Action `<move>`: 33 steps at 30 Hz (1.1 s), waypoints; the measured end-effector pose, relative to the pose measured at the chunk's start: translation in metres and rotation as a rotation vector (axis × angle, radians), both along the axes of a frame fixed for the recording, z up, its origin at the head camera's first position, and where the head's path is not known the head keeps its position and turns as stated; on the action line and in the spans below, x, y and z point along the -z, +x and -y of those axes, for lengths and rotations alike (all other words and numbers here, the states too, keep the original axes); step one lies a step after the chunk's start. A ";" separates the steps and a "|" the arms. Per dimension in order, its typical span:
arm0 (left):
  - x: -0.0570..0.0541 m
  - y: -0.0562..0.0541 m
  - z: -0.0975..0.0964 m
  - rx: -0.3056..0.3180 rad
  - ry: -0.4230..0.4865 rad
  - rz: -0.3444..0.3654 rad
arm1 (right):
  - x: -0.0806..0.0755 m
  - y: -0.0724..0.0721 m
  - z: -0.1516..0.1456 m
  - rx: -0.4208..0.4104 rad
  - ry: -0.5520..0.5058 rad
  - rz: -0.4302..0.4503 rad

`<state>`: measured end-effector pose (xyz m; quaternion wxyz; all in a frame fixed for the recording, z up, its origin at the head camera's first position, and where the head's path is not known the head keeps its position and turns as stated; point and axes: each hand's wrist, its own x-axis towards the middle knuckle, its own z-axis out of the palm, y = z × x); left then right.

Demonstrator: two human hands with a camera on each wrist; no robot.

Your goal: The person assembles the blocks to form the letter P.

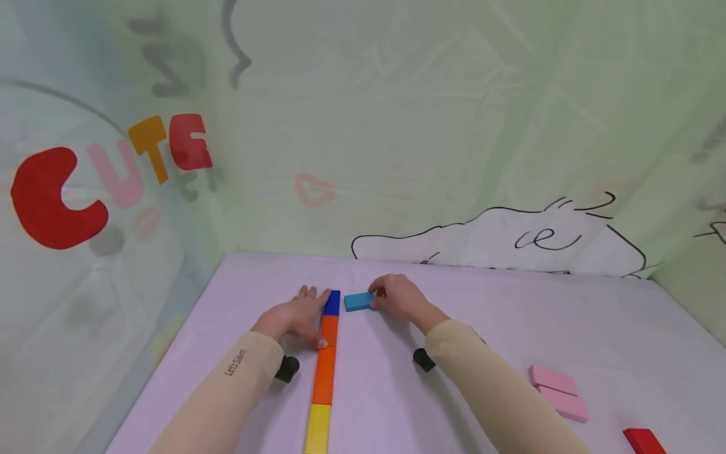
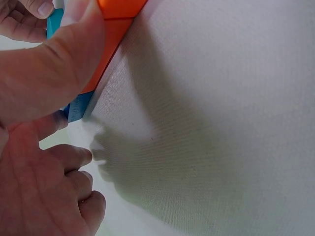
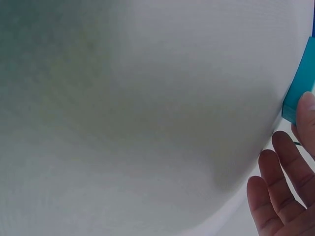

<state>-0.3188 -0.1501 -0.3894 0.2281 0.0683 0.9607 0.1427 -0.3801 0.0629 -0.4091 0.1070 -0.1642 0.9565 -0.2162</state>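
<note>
Right hand (image 1: 399, 297) pinches flat teal rectangular block (image 1: 357, 302), between the hands. Left hand (image 1: 293, 316), fingers spread, touches row of dark-blue block (image 1: 332, 303) and two orange rectangular blocks (image 1: 325, 375). Two pink flat blocks (image 1: 561, 402) right of right hand.

Room to pass at right, above the pink blocks (image 1: 561, 402)! The block row (image 1: 325, 376) (a long wall, this) bars lower centre.

We're rocking cream long sleeves, left sleeve (image 1: 218, 394) and right sleeve (image 1: 499, 384), ending behind each grip. Small dark lettering (image 1: 235, 362) marks the left one, and stubby black gadgets (image 1: 289, 368) (image 1: 423, 359) poke out inward just behind the grips.
</note>
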 end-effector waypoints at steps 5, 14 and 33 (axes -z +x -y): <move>0.000 0.000 0.000 0.012 -0.002 -0.007 | 0.001 0.000 0.001 0.003 0.001 0.005; 0.002 0.000 0.001 0.037 0.042 -0.016 | 0.002 0.001 0.002 0.000 0.002 -0.002; -0.001 0.001 0.003 -0.005 0.098 0.023 | 0.003 0.002 0.003 -0.004 -0.002 -0.021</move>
